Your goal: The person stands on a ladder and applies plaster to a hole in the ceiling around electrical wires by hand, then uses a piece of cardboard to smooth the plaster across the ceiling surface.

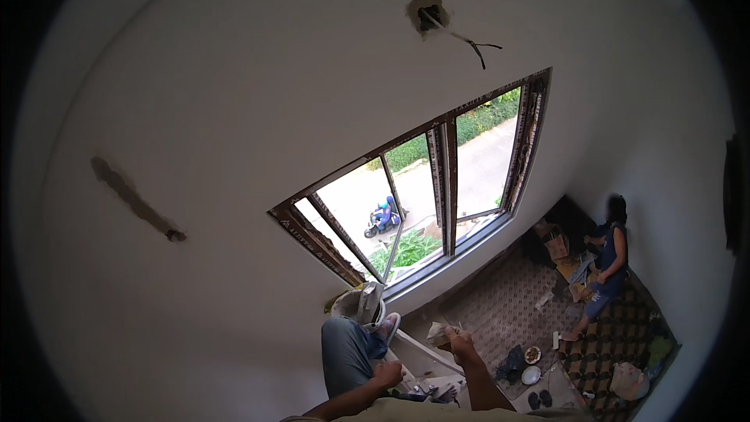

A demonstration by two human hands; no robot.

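White wall [234, 109] fills most of the frame. It has a long gouge [133, 199] at mid-left and a rough hole with a wire [430, 16] at the top centre. The open window [437, 180] sits centre-right, with the street outside. Patterned floor [508, 305] is far below at lower right, where another person [609, 266] sits well away from me.

I'm perched high on a pale ladder rail [418, 348] at bottom centre, grey-trousered knee [344, 352] bent, shoe [388, 327] just beside a whitish bucket [355, 305].

My left hand [387, 375] is curled at the knee; I can't tell whether it grips anything. My right hand [459, 338] is closed around a small pale block [439, 334], held out just past the shoe, low centre of the frame.

Step, as I judge it: block in hand near the bucket, body braced, not yet at the wall. The next move calls for steady footing and a reach that doesn't shift my weight.

Edges: there's a drop to the floor on the right and the window sill is close below the bucket. Open room lies up and left along the wall.
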